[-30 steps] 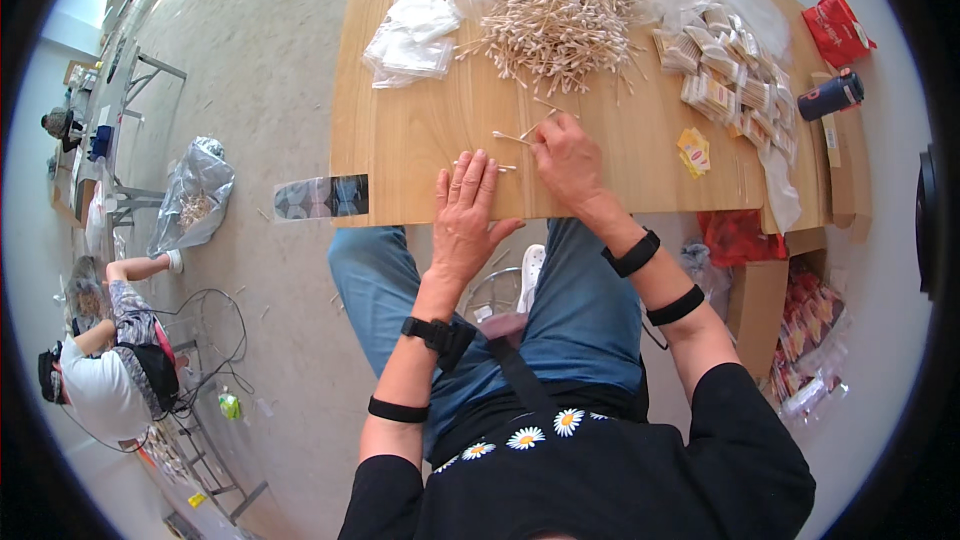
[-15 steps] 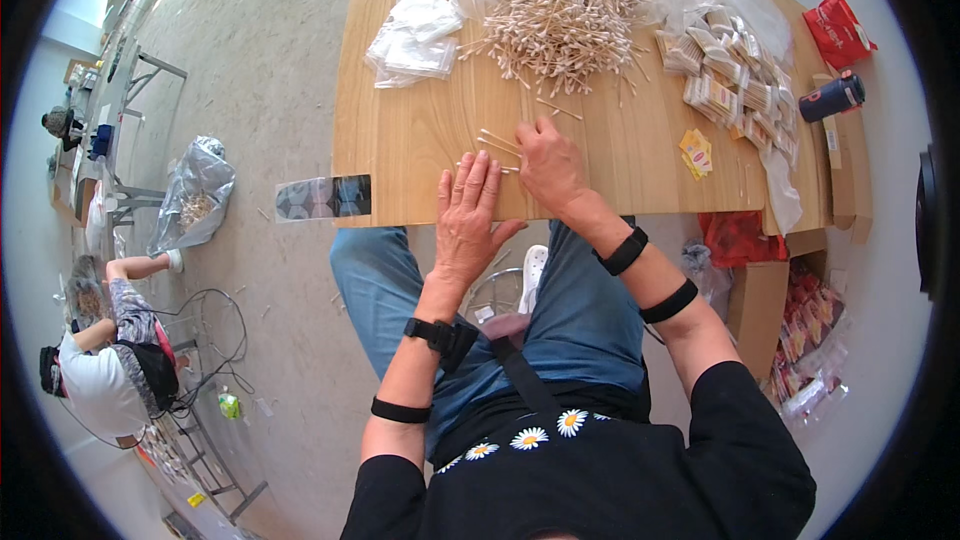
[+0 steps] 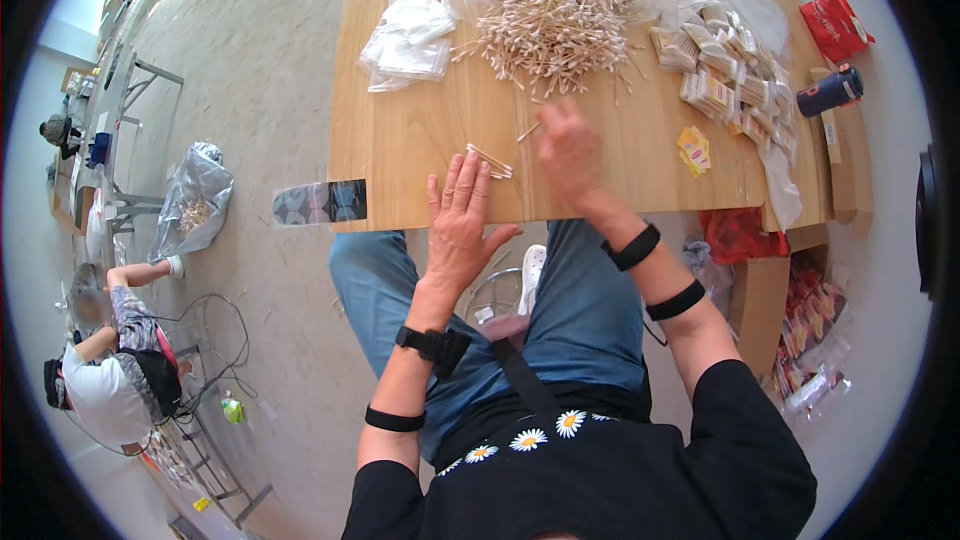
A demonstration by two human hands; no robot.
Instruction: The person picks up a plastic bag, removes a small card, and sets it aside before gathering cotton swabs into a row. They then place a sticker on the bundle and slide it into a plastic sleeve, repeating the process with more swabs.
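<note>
The left hand [image 3: 458, 216] lies flat on the wooden tabletop [image 3: 400, 145], fingers outstretched, thumb spread, fingertips at a small group of cotton swabs [image 3: 493, 162]. To its right, the blurred right hand [image 3: 571, 150] is curled; 1 separate swab [image 3: 528, 132] shows at its left edge, but I cannot tell whether the fingers pinch it. Beyond the hands lies a large swab heap [image 3: 560, 15]; right of the right hand, yellow cards [image 3: 694, 151].
</note>
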